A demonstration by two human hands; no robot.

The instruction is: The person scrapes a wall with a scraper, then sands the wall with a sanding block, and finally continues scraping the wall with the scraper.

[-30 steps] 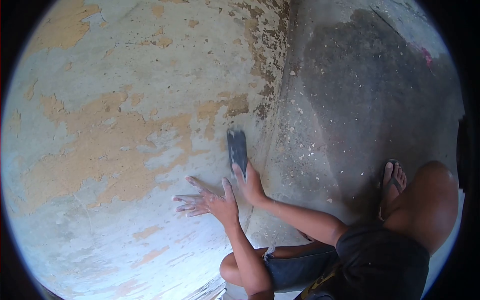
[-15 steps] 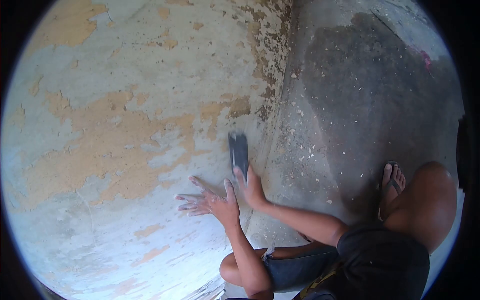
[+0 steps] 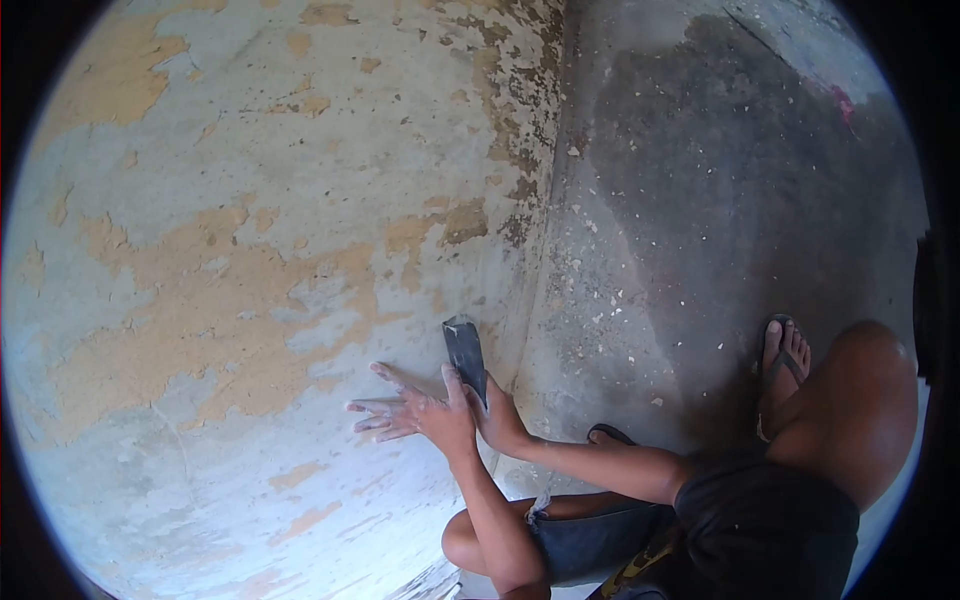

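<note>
My left hand (image 3: 425, 412) has its fingers spread against the peeling wall (image 3: 250, 350), with pale dust on the fingertips. Just right of it, my right hand (image 3: 498, 415) is closed on the lower end of a dark, flat, block-like tool (image 3: 464, 350). The tool's upper end points up along the wall, and pale marks show on it. The left thumb is beside the tool's lower part; whether they touch I cannot tell. Tan and brown patches show where paint has come off the wall.
The grey floor (image 3: 700, 230) meets the wall along a line right of the hands, with pale flakes scattered on it. My bent knees and sandaled feet (image 3: 785, 350) are at the lower right. A pink scrap (image 3: 845, 103) lies at the upper right.
My right hand and the tool have moved down, closer to my left hand. The left hand stays spread in nearly the same place. A second sandal now shows beneath the right forearm.
</note>
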